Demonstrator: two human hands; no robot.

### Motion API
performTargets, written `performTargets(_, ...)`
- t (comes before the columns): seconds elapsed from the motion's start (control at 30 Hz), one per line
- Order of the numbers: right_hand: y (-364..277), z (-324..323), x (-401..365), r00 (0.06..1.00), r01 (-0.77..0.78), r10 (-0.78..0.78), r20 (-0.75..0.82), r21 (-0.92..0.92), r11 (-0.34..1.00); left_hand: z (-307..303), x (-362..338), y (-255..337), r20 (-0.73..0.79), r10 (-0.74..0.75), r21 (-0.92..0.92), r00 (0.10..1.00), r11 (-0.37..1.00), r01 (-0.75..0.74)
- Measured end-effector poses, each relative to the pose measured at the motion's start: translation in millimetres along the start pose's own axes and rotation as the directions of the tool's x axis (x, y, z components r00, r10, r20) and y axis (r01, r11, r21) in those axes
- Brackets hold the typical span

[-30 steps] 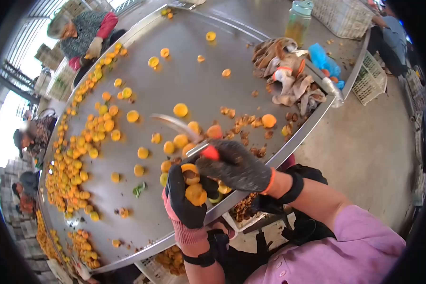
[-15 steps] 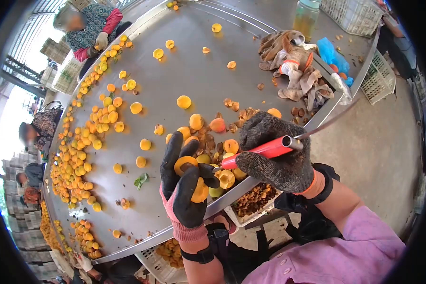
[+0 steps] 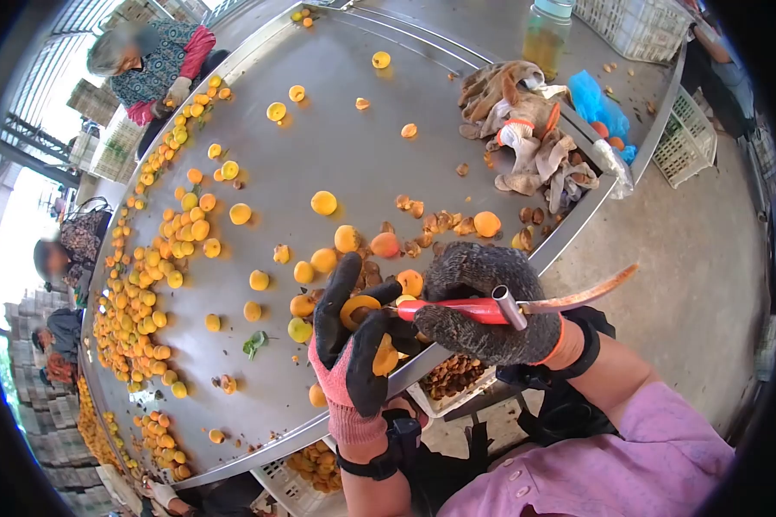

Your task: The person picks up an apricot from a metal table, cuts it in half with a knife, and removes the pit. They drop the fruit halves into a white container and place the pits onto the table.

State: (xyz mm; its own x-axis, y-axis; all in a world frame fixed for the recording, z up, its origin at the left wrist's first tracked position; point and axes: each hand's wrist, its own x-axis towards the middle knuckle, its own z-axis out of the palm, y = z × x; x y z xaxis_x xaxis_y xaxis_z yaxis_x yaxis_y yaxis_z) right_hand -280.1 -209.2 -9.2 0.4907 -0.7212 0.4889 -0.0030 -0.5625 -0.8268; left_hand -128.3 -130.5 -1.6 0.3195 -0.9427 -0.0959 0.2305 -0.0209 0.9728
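My left hand [image 3: 352, 349], in a black and pink glove, is closed around a halved apricot [image 3: 359, 308] with a dark centre; another orange piece [image 3: 385, 354] shows between its fingers. My right hand [image 3: 491, 306], in a dark knitted glove, grips a red-handled tool [image 3: 457, 310] with a metal tube and a curved strip at its outer end. The tool's thin inner tip reaches to the apricot half in my left hand. Whole apricots and brown pits lie on the metal table [image 3: 293, 181] just beyond both hands.
A large apricot pile [image 3: 134, 319] lies at the left. Used gloves [image 3: 522, 129], a bottle [image 3: 547, 39] and a blue bag [image 3: 599, 103] are at upper right. Crates of pits [image 3: 448, 379] and apricot halves [image 3: 315, 465] stand below the edge. A co-worker [image 3: 151, 69] sits at upper left.
The tool has turned in my right hand, its outer end swinging down and its strip pointing further right. Both hands sit slightly differently over the table, and the view has shifted a little.
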Motion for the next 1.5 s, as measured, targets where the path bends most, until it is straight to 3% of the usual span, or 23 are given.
performTargets(0.13,0,4,-2,0.978,-0.209,0.202,0.054,0.277,0.938,0,3,-2,0.013,-0.021,-0.021,1.000,1.000,0.021)
performTargets(0.23,-6,5,-7,0.983,-0.186,0.184,0.025,0.110,0.976,1,5,0,0.017,-0.109,-0.091,0.994,0.990,0.110)
performTargets(0.27,-14,6,-7,0.957,-0.290,0.287,0.043,0.165,0.943,0,5,-1,0.008,-0.100,-0.078,0.995,0.992,0.100)
performTargets(0.37,-12,19,-15,0.974,-0.193,0.213,-0.082,0.204,0.960,-4,4,-7,-0.024,-0.075,-0.043,0.997,0.996,0.074)
performTargets(0.4,-19,16,-12,0.921,-0.369,0.388,0.022,0.362,0.856,-5,3,-9,-0.035,-0.067,-0.031,0.997,0.997,0.065)
performTargets(0.5,-7,31,-19,0.866,-0.428,0.499,0.031,0.562,0.708,-8,1,-16,-0.060,-0.037,0.013,0.997,0.999,0.038)
performTargets(0.53,2,37,-20,0.947,-0.233,0.309,-0.087,0.476,0.848,-9,1,-18,-0.066,-0.027,0.029,0.997,0.999,0.029)
performTargets(0.77,3,46,-23,0.916,-0.345,0.400,0.023,0.554,0.758,-9,-4,-14,-0.048,0.048,0.167,0.998,0.985,-0.039)
performTargets(0.83,-1,49,-20,0.782,-0.486,0.622,0.031,0.654,0.579,-8,-7,-13,-0.053,-0.005,0.070,0.999,0.997,0.009)
performTargets(0.9,3,52,-18,0.768,-0.382,0.640,-0.025,0.785,0.488,-10,-8,-16,-0.051,-0.012,0.005,0.999,1.000,0.012)
performTargets(0.97,12,49,-15,0.713,-0.529,0.693,0.109,0.732,0.429,-14,-9,-16,-0.020,-0.011,0.008,1.000,1.000,0.012)
performTargets(1.07,0,49,-9,0.734,-0.552,0.675,0.074,0.645,0.529,-20,-6,-25,0.044,-0.011,0.014,0.999,1.000,0.010)
performTargets(1.1,-4,49,-8,0.736,-0.593,0.673,0.069,0.544,0.593,-21,-2,-36,-0.005,0.154,0.268,0.988,0.952,-0.147)
performTargets(1.13,1,56,-17,0.839,-0.475,0.545,0.004,0.493,0.728,-22,2,-46,-0.010,0.320,0.507,0.947,0.818,-0.271)
performTargets(1.17,3,56,-17,0.838,-0.475,0.545,0.003,0.495,0.727,-24,5,-57,-0.010,0.319,0.509,0.948,0.817,-0.270)
performTargets(1.2,6,57,-17,0.958,-0.250,0.271,-0.096,0.188,0.950,-27,6,-68,-0.007,0.342,0.542,0.940,0.791,-0.284)
performTargets(1.23,9,57,-17,0.995,0.027,-0.041,-0.089,-0.151,0.988,-27,7,-71,-0.004,0.363,0.576,0.932,0.762,-0.295)
performTargets(1.27,11,60,-14,0.988,-0.089,0.098,-0.121,0.078,0.993,-31,8,-66,0.075,0.458,0.673,0.886,0.632,-0.384)
performTargets(1.3,10,54,-9,0.987,-0.093,0.103,-0.122,0.082,0.992,-26,5,-50,0.076,0.453,0.676,0.888,0.631,-0.380)
performTargets(1.33,4,44,0,0.865,-0.444,0.502,-0.028,0.426,0.788,-19,0,-29,-0.034,0.193,0.347,0.981,0.923,-0.169)
performTargets(1.37,1,37,6,0.620,-0.657,0.760,0.193,0.658,0.369,-13,-2,-16,-0.029,-0.098,-0.051,0.995,0.994,0.097)
performTargets(1.43,8,38,8,0.623,-0.601,0.765,0.163,0.726,0.335,-9,-1,-17,-0.004,-0.124,-0.099,0.992,0.988,0.123)
performTargets(1.5,15,38,4,0.692,-0.522,0.722,0.002,0.691,0.499,-15,2,-28,-0.013,-0.182,-0.033,0.983,0.983,0.182)
